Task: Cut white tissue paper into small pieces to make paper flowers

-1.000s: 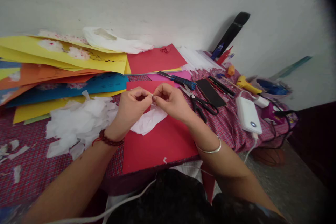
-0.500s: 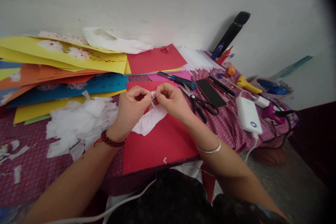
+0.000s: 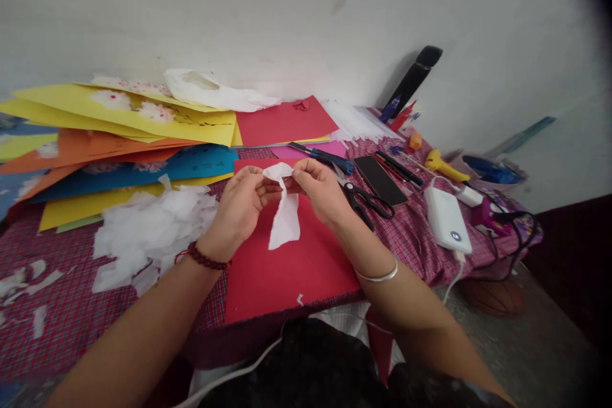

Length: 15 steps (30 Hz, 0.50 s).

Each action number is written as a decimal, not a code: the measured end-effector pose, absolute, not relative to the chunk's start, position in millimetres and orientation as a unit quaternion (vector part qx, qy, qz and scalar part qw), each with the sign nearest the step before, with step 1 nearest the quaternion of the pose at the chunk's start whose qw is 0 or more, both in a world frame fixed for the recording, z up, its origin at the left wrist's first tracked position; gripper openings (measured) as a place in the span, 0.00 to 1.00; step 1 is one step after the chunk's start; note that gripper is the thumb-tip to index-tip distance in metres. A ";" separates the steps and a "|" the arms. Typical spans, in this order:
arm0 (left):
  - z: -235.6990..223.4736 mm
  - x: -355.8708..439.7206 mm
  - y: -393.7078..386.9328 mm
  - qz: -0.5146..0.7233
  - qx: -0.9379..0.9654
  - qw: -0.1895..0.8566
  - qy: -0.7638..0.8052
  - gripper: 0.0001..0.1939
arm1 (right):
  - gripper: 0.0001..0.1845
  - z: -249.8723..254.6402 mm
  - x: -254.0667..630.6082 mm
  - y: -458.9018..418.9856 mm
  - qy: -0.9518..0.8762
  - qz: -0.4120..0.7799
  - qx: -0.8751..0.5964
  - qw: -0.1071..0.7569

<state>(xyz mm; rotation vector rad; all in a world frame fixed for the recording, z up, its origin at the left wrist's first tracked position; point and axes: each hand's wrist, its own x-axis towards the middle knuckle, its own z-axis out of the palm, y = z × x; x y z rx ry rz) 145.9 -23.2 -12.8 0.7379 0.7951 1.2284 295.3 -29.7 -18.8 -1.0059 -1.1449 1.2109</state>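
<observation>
Left hand (image 3: 241, 201) and right hand (image 3: 321, 190) pinch 1 white paper strip (image 3: 285, 224) over a red sheet (image 3: 268, 290).
Each hand closes thumb and fingertips on an upper corner of the strip, left on left, right on right, so its top spans the gap between them; the strip narrows below, then widens toward its lower end, and whether that end touches the sheet I cannot tell. A dark beaded bracelet (image 3: 208, 259) circles the left wrist, a silver bangle (image 3: 377, 279) the right forearm. Left of the sheet lies a heap of torn white paper (image 3: 153, 226); to the right are black-handled scissors (image 3: 354, 191), a blue cutter (image 3: 335, 158) and a dark phone (image 3: 381, 180), with a white power bank (image 3: 445, 215) farther right.
</observation>
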 end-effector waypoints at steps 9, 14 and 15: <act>-9.9 146.3 -26.8 0.516 0.384 0.675 0.360 0.18 | 0.05 -17.5 292.3 -36.2 -0.627 0.377 -0.442 0.519; -11.3 144.0 -25.7 0.516 0.417 0.620 0.419 0.11 | 0.07 -19.7 293.5 -33.9 -0.609 0.397 -0.439 0.528; -11.2 142.9 -24.3 0.523 0.416 0.612 0.422 0.11 | 0.08 -19.9 294.6 -32.7 -0.590 0.412 -0.440 0.537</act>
